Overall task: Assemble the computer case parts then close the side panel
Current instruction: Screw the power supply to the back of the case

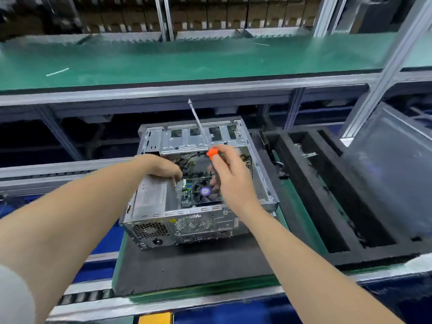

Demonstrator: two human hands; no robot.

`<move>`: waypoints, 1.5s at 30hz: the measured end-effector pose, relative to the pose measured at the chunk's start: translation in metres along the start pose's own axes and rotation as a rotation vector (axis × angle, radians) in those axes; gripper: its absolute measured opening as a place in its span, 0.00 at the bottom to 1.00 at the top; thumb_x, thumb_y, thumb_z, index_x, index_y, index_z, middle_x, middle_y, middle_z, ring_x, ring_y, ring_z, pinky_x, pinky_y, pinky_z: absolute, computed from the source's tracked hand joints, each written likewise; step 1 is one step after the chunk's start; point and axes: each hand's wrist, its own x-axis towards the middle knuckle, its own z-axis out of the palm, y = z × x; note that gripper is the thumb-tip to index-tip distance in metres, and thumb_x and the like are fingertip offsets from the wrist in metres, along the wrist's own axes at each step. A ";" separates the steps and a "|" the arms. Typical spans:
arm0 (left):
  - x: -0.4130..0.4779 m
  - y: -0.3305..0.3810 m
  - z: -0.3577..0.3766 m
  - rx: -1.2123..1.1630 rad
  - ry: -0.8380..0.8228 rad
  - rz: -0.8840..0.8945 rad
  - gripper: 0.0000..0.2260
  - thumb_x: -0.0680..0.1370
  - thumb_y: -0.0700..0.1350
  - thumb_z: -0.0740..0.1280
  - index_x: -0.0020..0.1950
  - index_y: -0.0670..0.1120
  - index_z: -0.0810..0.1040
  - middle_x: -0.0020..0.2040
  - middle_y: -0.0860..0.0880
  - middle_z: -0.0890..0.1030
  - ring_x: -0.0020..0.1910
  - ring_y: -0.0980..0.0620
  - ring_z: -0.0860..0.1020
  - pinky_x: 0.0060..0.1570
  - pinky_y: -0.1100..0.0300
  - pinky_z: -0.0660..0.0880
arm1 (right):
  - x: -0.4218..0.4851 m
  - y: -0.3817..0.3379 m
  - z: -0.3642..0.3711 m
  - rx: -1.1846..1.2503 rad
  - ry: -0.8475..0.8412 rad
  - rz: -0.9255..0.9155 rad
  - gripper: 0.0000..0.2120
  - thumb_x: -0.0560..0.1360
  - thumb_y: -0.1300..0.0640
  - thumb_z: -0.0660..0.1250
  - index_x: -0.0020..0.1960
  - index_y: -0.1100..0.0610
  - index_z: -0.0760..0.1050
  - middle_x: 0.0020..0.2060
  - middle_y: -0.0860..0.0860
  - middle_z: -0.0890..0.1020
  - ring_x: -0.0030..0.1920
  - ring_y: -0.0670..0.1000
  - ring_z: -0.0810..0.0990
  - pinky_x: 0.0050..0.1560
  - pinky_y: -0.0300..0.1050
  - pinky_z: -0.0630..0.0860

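Fingers point(218, 163) of R hand point(230, 176) are clamped on the black handle of an orange-collared, long-shaft screwdriver point(201, 127), shaft angled up and away. L hand point(161, 167) fingers are curled into the open silver steel computer case point(198, 220); grip cannot be determined. Case is laid on a black foam mat point(187, 265).

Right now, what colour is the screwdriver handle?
The screwdriver handle is orange at the shaft end, dark below; head view.

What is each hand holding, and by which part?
The right hand grips the screwdriver by its handle, shaft pointing up. The left hand reaches into the computer case; whether it holds anything cannot be told.
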 end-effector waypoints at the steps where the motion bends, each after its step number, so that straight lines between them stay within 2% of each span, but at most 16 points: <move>1: 0.005 0.001 -0.003 -0.041 -0.066 -0.027 0.16 0.75 0.58 0.63 0.40 0.48 0.81 0.45 0.48 0.81 0.43 0.45 0.73 0.51 0.51 0.69 | 0.003 0.005 0.002 -0.036 0.010 -0.017 0.09 0.85 0.49 0.60 0.62 0.43 0.75 0.43 0.50 0.80 0.34 0.52 0.78 0.34 0.43 0.78; 6: 0.029 0.001 -0.012 -0.103 -0.140 -0.129 0.19 0.71 0.60 0.68 0.50 0.47 0.86 0.57 0.46 0.83 0.50 0.47 0.77 0.54 0.54 0.71 | 0.001 0.025 0.014 -0.236 0.083 -0.038 0.10 0.86 0.48 0.58 0.65 0.44 0.74 0.48 0.40 0.82 0.45 0.45 0.81 0.47 0.50 0.79; 10: 0.051 -0.010 -0.009 -0.028 -0.232 -0.143 0.15 0.80 0.54 0.66 0.55 0.43 0.80 0.47 0.43 0.84 0.42 0.46 0.82 0.48 0.57 0.80 | -0.001 0.030 0.023 -0.409 0.100 -0.053 0.13 0.86 0.45 0.55 0.67 0.44 0.72 0.51 0.38 0.80 0.50 0.42 0.78 0.49 0.46 0.76; 13: 0.055 -0.012 -0.010 0.097 -0.249 -0.059 0.11 0.80 0.56 0.67 0.57 0.52 0.80 0.68 0.43 0.77 0.64 0.41 0.78 0.67 0.46 0.74 | -0.002 0.033 0.029 -0.538 0.140 -0.077 0.13 0.86 0.45 0.54 0.67 0.43 0.72 0.52 0.38 0.81 0.49 0.41 0.78 0.44 0.45 0.74; 17: 0.053 -0.010 -0.015 0.227 -0.309 0.070 0.08 0.84 0.52 0.62 0.56 0.61 0.80 0.73 0.46 0.72 0.72 0.42 0.71 0.69 0.51 0.71 | -0.002 0.037 0.035 -0.640 0.213 -0.067 0.13 0.86 0.45 0.55 0.67 0.42 0.71 0.59 0.37 0.80 0.52 0.40 0.78 0.48 0.50 0.77; 20: 0.058 -0.010 -0.013 0.236 -0.308 0.112 0.14 0.82 0.54 0.66 0.63 0.49 0.82 0.68 0.44 0.78 0.65 0.43 0.78 0.69 0.48 0.73 | -0.001 0.040 0.038 -0.683 0.260 -0.069 0.12 0.86 0.44 0.53 0.66 0.41 0.70 0.57 0.37 0.80 0.47 0.39 0.75 0.42 0.46 0.73; 23: 0.058 -0.012 -0.013 0.206 -0.311 0.077 0.17 0.78 0.58 0.70 0.54 0.45 0.83 0.51 0.47 0.84 0.46 0.50 0.83 0.57 0.53 0.79 | 0.001 0.043 0.039 -0.724 0.289 -0.068 0.12 0.85 0.43 0.52 0.64 0.41 0.70 0.54 0.37 0.79 0.43 0.40 0.73 0.37 0.39 0.67; 25: 0.060 -0.012 -0.013 0.206 -0.321 0.088 0.17 0.79 0.58 0.69 0.56 0.45 0.83 0.55 0.46 0.84 0.49 0.50 0.83 0.62 0.51 0.78 | 0.001 0.043 0.038 -0.743 0.282 -0.067 0.13 0.85 0.43 0.51 0.64 0.42 0.70 0.55 0.37 0.80 0.42 0.40 0.73 0.38 0.33 0.65; 28: 0.055 -0.011 -0.010 0.121 -0.319 0.113 0.12 0.81 0.54 0.67 0.53 0.47 0.83 0.62 0.42 0.83 0.49 0.49 0.82 0.60 0.53 0.78 | 0.002 0.042 0.036 -0.746 0.264 -0.049 0.14 0.85 0.43 0.52 0.66 0.42 0.70 0.56 0.38 0.80 0.44 0.40 0.73 0.39 0.42 0.68; 33: 0.025 -0.012 -0.015 -0.125 -0.272 0.059 0.25 0.72 0.69 0.67 0.48 0.48 0.86 0.37 0.45 0.81 0.33 0.47 0.80 0.50 0.54 0.78 | 0.003 0.034 0.035 -0.681 0.258 -0.023 0.12 0.86 0.45 0.55 0.66 0.44 0.72 0.53 0.40 0.81 0.44 0.40 0.74 0.43 0.46 0.68; 35: 0.011 -0.011 -0.017 -0.123 -0.226 0.091 0.26 0.71 0.73 0.63 0.43 0.53 0.88 0.37 0.48 0.82 0.41 0.46 0.81 0.59 0.49 0.75 | 0.002 0.028 0.034 -0.588 0.252 -0.020 0.11 0.86 0.48 0.56 0.65 0.46 0.74 0.44 0.41 0.80 0.39 0.41 0.76 0.40 0.44 0.67; 36: 0.005 -0.010 -0.017 -0.106 -0.181 0.114 0.25 0.73 0.73 0.61 0.40 0.57 0.88 0.41 0.52 0.83 0.43 0.50 0.68 0.66 0.46 0.70 | 0.000 0.024 0.033 -0.537 0.250 -0.023 0.11 0.87 0.50 0.57 0.65 0.48 0.74 0.40 0.42 0.79 0.36 0.41 0.76 0.39 0.43 0.67; 37: 0.000 -0.009 -0.017 -0.062 -0.110 0.134 0.25 0.74 0.74 0.60 0.38 0.59 0.87 0.47 0.56 0.82 0.70 0.50 0.61 0.71 0.43 0.65 | -0.003 0.019 0.032 -0.494 0.253 -0.029 0.10 0.86 0.51 0.58 0.64 0.49 0.75 0.38 0.43 0.78 0.34 0.42 0.75 0.38 0.43 0.67; 38: -0.004 -0.008 -0.015 0.004 -0.029 0.132 0.25 0.72 0.75 0.60 0.40 0.58 0.86 0.54 0.58 0.80 0.60 0.48 0.76 0.71 0.43 0.64 | -0.008 0.015 0.033 -0.452 0.260 -0.038 0.09 0.86 0.52 0.58 0.62 0.49 0.75 0.36 0.45 0.78 0.33 0.43 0.75 0.36 0.44 0.69; 40: -0.010 -0.010 -0.007 0.118 0.100 0.112 0.29 0.69 0.76 0.63 0.46 0.52 0.84 0.57 0.52 0.81 0.54 0.46 0.79 0.61 0.48 0.73 | -0.024 0.008 0.037 -0.347 0.250 -0.050 0.08 0.86 0.51 0.59 0.60 0.47 0.75 0.35 0.48 0.79 0.32 0.46 0.77 0.33 0.50 0.74; 45: -0.021 -0.012 0.019 0.122 0.327 0.171 0.26 0.75 0.64 0.66 0.41 0.41 0.84 0.37 0.44 0.84 0.36 0.44 0.80 0.37 0.56 0.76 | -0.081 0.015 0.053 -0.131 0.095 0.024 0.08 0.85 0.49 0.59 0.59 0.44 0.76 0.38 0.53 0.80 0.33 0.57 0.78 0.29 0.58 0.75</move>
